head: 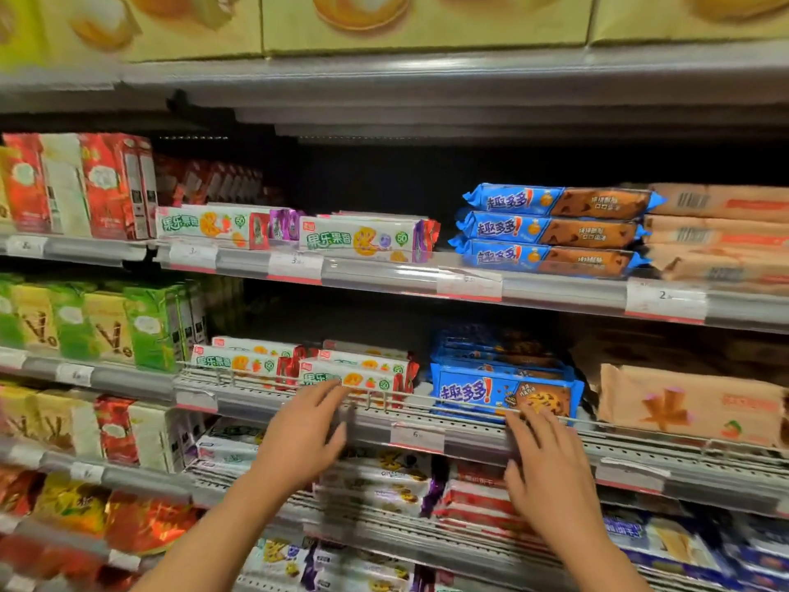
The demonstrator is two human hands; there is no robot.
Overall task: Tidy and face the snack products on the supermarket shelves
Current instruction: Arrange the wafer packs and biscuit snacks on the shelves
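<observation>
Both hands up at the third shelf down (427, 414), the one with a wire front rail.

Left hand (305, 437): fingers nearly straight, spread, holding nothing. Fingertips at the near lower corner of the front white fruit-biscuit box (350, 376); contact likely, blur prevents certainty. Box lies flat, long axis running left-right along the shelf edge, and sits just up and right of this hand.

Right hand (544, 467): fingers extended, loosely open, gripping nothing. Fingertips reach the lower front edge of the blue chocolate-chip cookie pack (504, 393), directly above the hand. Pack is the front of a stack, long axis also left-right, face outward.

Judgement: each hand is nearer its own item; a straight forward push or small sideways nudge would square either.
</observation>
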